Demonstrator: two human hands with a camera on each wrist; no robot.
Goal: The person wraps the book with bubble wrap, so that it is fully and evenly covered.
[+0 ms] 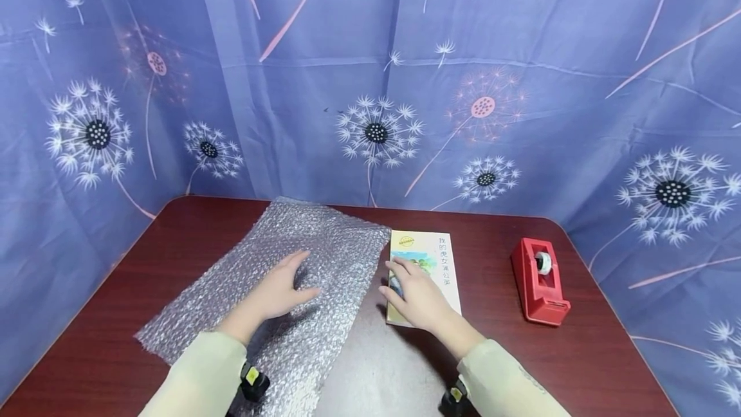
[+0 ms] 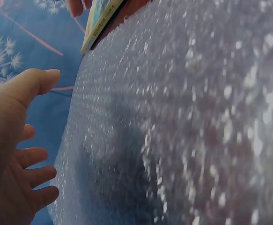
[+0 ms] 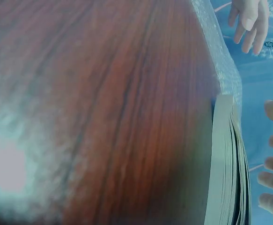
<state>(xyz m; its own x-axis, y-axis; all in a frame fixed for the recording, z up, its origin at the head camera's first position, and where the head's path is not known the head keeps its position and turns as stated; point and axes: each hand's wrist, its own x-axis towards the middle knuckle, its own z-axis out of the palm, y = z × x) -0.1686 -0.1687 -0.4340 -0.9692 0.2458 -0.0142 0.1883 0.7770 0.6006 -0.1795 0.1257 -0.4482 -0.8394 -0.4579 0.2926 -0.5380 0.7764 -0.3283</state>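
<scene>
A sheet of bubble wrap point(image 1: 341, 275) lies spread over the left and middle of the table. Over it hovers my left hand point(image 1: 278, 291), thumb apart from the fingers, with nothing in its grasp; the left wrist view shows the same hand point(image 2: 14, 154) above the wrap's surface. To the right of the wrap, a book point(image 1: 442, 269) with a pale illustrated cover lies flat. My right hand point(image 1: 419, 295) is held above the book's left part, fingers relaxed, and covers some of the cover picture. In the right wrist view the book's page edges point(image 3: 227, 164) face the camera.
A red tape dispenser point(image 1: 535, 288) with a roll of tape point(image 1: 543, 263) stands on the right of the dark red wooden table point(image 1: 492, 243). Behind the table hangs a blue curtain point(image 1: 307, 114) with dandelion prints, which also runs along both sides.
</scene>
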